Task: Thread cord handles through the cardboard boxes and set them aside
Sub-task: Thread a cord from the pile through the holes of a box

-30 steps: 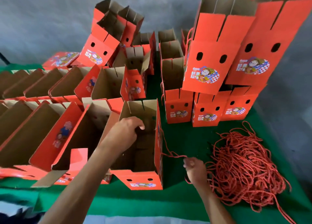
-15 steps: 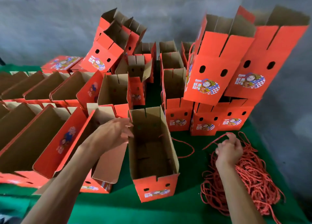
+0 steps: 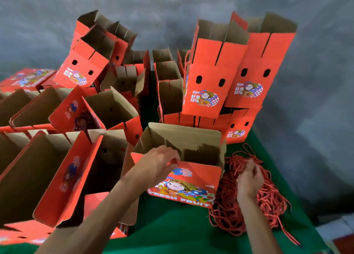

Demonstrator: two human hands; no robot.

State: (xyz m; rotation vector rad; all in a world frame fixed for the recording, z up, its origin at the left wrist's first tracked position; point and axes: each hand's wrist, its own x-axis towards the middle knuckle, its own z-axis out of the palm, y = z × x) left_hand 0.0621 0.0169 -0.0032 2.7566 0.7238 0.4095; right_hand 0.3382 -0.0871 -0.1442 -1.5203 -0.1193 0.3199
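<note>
**While left steadies the box, right digs for a cord**

Since the box (image 3: 183, 181) is empty corrugated cardboard, it should be light and fairly stiff along the folds but easy to crush or tip w/ one hand. It sits open-topped on the green tabletop (image 3: 172, 227), printed red side facing the person, just left of the cord pile (image 3: 249, 196). Left hand (image 3: 159, 163) has its grip curled over the near top edge of that box, fingers over the rim, thumb side outside. That rim looks like the best hold: a fold line, so it won't buckle as fast as a flat panel. Pinching mid-panel would likely dent it.

Right hand (image 3: 249, 179) is down in the cord pile, grip curled into the strands; looks like it's closing on some, but which cord, or how many, can't tell. Cords are thin, twisted, limp, and heaped in a tangle, so pulling one prob. drags neighbours along. Best taken near an end and drawn out slow.

No cord visible through this box yet, so it's early in this box's cycle. Stacked boxes (image 3: 220, 77) stand behind, near the wall; one shows a cord loop at its side. More open boxes (image 3: 47, 167) crowd the left, so a tipped one could knock others.
</note>
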